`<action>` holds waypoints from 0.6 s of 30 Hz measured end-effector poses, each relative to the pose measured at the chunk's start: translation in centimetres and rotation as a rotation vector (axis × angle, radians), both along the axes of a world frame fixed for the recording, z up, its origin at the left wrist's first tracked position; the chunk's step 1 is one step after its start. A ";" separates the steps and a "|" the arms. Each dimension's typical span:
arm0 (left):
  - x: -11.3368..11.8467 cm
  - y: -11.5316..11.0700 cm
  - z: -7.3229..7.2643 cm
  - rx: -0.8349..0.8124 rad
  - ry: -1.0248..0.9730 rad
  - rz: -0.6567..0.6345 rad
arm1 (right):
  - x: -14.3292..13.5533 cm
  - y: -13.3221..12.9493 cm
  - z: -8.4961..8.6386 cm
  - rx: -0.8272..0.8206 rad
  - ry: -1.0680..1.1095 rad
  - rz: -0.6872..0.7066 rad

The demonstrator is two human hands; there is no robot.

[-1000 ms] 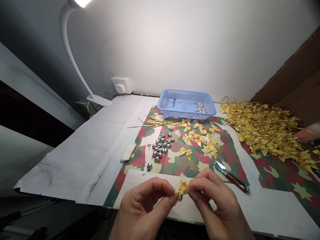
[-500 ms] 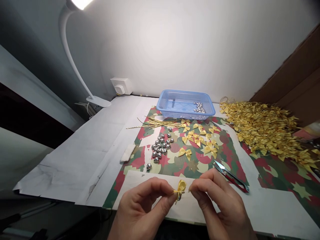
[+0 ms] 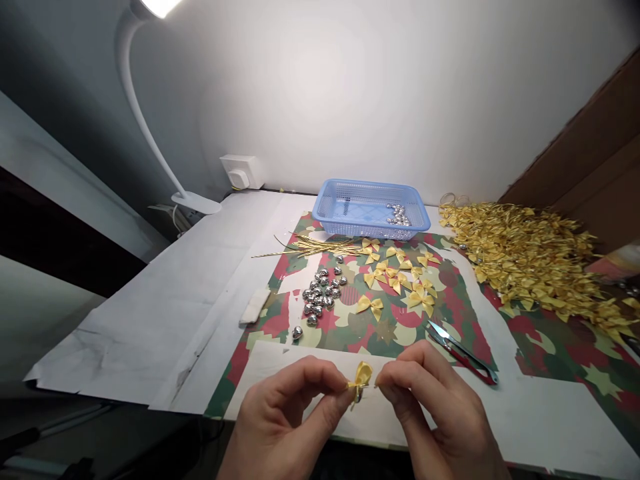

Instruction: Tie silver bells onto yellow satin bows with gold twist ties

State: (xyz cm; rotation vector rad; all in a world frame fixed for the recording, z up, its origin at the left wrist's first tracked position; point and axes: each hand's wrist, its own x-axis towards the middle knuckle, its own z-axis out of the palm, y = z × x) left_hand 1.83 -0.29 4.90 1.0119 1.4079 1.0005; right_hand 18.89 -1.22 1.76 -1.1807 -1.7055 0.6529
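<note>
Between thumb and forefinger, my left hand [image 3: 295, 417] pinches a small yellow ribbon bow [image 3: 363, 375] with a silver bell [image 3: 359, 395] partly hidden under it. Just to the right, my right hand [image 3: 440, 407] has its thumb and forefinger pressed together on a thin strand that runs toward the bow; the strand is too fine to make out fully. Both hands are over white paper [image 3: 260, 367] at the table's front. Beyond them lie loose silver bells [image 3: 320, 293], several yellow bows [image 3: 370, 307] and gold cords [image 3: 320, 247].
Thread snips [image 3: 463, 353] lie right of my right hand. At the back stands a blue basket [image 3: 370, 227] holding silver bells. A large heap of yellow bows [image 3: 530, 253] covers the right side. A white lamp [image 3: 150, 127] rises at left; a folded white pad [image 3: 255, 307] lies left of the bells.
My right hand's fingertips have shifted very slightly left, closer to the bow. My left hand keeps its pinch on the bow almost unmoved.
</note>
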 end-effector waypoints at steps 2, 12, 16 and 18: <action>0.0 -0.1 0.0 -0.003 0.004 0.010 | -0.1 0.0 0.0 -0.002 -0.006 -0.007; -0.2 -0.1 -0.4 0.002 0.008 -0.030 | -0.2 0.0 0.2 -0.199 0.086 0.100; -0.3 -0.3 -0.7 0.004 0.005 -0.080 | 0.3 0.5 0.6 -0.425 0.218 0.224; -0.3 -0.3 -0.6 0.007 -0.006 -0.084 | 0.6 0.9 0.6 -0.516 0.297 0.270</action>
